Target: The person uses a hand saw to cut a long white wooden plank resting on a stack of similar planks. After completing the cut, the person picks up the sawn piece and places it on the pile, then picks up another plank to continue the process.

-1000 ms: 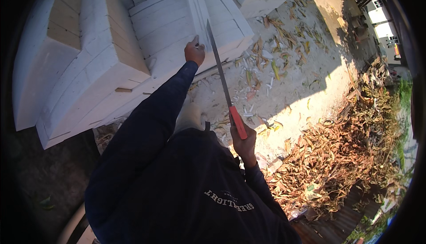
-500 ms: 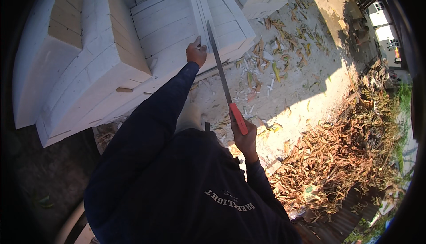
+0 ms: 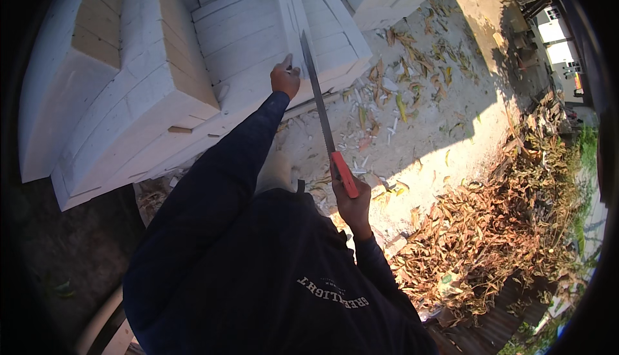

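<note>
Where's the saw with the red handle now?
The handsaw is near the middle of the head view, its red handle in the right hand and its blade at the long white block, just right of the left hand.

The saw blade (image 3: 320, 105) looks like dull grey metal, its red handle (image 3: 344, 175) like smooth plastic. The white blocks (image 3: 240, 39) at far left are matt and chalky; the near dark garment (image 3: 271, 252) is matt cloth; the leaves (image 3: 480, 236) at right look crinkled.

Arms (image 3: 238, 145) forward, right grip (image 3: 353, 199) clenched
</note>
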The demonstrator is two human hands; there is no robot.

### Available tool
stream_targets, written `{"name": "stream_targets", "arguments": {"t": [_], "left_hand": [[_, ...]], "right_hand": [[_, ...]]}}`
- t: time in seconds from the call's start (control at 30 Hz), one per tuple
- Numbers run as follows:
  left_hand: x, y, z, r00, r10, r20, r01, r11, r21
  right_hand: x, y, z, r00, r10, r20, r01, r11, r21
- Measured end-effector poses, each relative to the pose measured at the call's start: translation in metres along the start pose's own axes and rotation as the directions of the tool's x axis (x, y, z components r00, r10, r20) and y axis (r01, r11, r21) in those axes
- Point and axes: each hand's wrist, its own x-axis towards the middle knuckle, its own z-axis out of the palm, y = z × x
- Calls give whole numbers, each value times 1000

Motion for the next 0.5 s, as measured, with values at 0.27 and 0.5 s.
{"name": "stream_targets", "arguments": {"t": [0.27, 0.5], "left_hand": [[-1, 2, 2, 1000, -11, -5, 11, 1000, -25], [-4, -5, 4, 998, -53, 30, 54, 998, -44]], "right_hand": [[-4, -12, 17, 995, 3, -99, -1, 1000, 22], [3, -28, 3, 997, 19, -78, -17, 999, 28]]}}
